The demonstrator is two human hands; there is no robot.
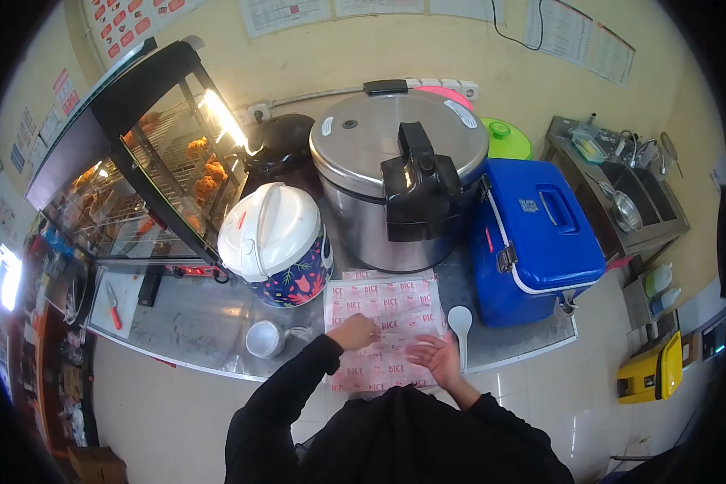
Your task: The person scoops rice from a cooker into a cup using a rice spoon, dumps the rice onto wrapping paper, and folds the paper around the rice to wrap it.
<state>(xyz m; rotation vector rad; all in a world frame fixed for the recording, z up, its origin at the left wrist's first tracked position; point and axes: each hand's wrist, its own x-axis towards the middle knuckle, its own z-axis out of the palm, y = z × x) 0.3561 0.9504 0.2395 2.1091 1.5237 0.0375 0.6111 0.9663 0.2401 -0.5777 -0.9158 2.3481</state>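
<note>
Sheets of white wrapping paper (379, 305) printed with red "RICE" lettering lie at the front of the metal counter. My left hand (355, 332) is over the paper's left half, its fingers curled together; what they grip, if anything, is hidden. Over the right side of the paper is my right hand (436, 356), palm partly turned up, fingers apart and holding nothing. A white rice paddle (461, 321) lies just right of the sheets. To the left, a small white cup (264, 340) rests near the counter edge, beside a clear plastic piece.
Behind the paper stands a large steel rice cooker (355, 218), with a white-lidded floral rice container (286, 274) to its left. A blue cooler box (532, 242) is at right. Far left are a lit fried-chicken display case (109, 153) and a red-handled knife (114, 308).
</note>
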